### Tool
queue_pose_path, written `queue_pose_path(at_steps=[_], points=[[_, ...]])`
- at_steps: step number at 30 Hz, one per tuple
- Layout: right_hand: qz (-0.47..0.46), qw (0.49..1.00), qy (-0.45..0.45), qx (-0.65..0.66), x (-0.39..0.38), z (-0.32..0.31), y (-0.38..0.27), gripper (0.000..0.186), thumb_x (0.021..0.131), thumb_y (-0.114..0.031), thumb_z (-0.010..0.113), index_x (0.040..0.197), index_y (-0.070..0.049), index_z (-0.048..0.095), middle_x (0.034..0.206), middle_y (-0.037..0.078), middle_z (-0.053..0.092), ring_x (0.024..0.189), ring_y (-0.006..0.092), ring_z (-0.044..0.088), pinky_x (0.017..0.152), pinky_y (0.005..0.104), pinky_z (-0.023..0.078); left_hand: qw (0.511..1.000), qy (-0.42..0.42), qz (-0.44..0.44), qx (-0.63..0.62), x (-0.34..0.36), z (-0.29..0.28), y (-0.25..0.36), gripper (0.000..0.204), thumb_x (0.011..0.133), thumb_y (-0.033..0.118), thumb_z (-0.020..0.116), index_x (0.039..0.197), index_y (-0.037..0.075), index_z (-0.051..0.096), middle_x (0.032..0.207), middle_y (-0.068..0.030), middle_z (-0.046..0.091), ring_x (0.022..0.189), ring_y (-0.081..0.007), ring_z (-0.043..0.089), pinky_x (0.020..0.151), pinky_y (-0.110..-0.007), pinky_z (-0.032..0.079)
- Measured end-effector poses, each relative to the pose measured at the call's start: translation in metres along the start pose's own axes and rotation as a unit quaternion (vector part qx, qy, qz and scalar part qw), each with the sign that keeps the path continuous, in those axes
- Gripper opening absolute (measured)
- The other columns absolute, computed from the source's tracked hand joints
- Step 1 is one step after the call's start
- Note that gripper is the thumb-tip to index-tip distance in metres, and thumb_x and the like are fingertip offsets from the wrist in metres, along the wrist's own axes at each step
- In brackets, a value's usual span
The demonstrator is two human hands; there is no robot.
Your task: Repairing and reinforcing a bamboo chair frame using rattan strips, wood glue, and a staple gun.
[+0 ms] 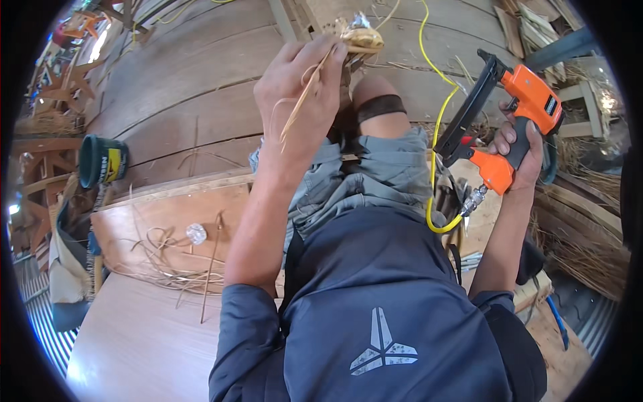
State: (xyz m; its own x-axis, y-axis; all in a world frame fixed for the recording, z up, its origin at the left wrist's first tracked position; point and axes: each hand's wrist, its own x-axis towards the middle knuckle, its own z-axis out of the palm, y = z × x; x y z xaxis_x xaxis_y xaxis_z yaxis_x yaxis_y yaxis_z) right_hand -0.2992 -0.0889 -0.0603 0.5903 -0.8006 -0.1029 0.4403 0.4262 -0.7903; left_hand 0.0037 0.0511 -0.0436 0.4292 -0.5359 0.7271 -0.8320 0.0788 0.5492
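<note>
The person sits with a dark shirt (388,288) and grey shorts (382,174) nearest me, a pale bench (147,328) spreading out at the left hip. Just past it, loose cane (154,251) lies curled on a brown board (117,224) around a clear, crumpled lump (196,233). Off to the right, the right hand (528,155) is wrapped round the dark handle of an orange nail gun (532,100), held up in the air beside the right knee; whether a finger presses the trigger I can't tell. A yellow hose (439,127) joins it at a metal coupling (474,199). Farther out, beyond the lap, the left hand (298,90) pinches a thin strip (307,99) between thumb and fingers, its fingertips up against a wooden piece (367,49); I can't tell if they grip that too. A green bucket (90,161) stands at far left, on plank flooring (214,74).
</note>
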Motion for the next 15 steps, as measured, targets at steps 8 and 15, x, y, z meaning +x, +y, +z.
queue_pose_path(at_steps=[8, 15], points=[[0.041, 0.938, 0.174, -0.299, -0.058, -0.025, -0.01, 0.022, 0.08, -0.022, 0.063, 0.087, -0.004, 0.053, 0.067, 0.005, 0.056, 0.06, 0.0176, 0.06, 0.053, 0.0299, 0.05, 0.996, 0.022, 0.08, -0.021, 0.01, 0.019, -0.01, 0.013, 0.084, 0.017, 0.062, 0.091, 0.007, 0.066, 0.075, -0.0105, 0.063, 0.07, -0.0273, 0.06, 0.06, -0.034, 0.048], [0.084, 0.893, 0.234, -0.375, -0.081, -0.035, 0.039, 0.018, 0.075, -0.017, 0.067, 0.08, -0.004, 0.055, 0.057, 0.004, 0.054, 0.044, 0.0148, 0.054, 0.041, 0.0271, 0.046, 0.995, -0.048, 0.072, -0.051, 0.013, -0.005, 0.006, 0.013, 0.089, 0.015, 0.053, 0.094, 0.007, 0.061, 0.084, -0.0146, 0.061, 0.076, -0.0305, 0.061, 0.063, -0.038, 0.051]])
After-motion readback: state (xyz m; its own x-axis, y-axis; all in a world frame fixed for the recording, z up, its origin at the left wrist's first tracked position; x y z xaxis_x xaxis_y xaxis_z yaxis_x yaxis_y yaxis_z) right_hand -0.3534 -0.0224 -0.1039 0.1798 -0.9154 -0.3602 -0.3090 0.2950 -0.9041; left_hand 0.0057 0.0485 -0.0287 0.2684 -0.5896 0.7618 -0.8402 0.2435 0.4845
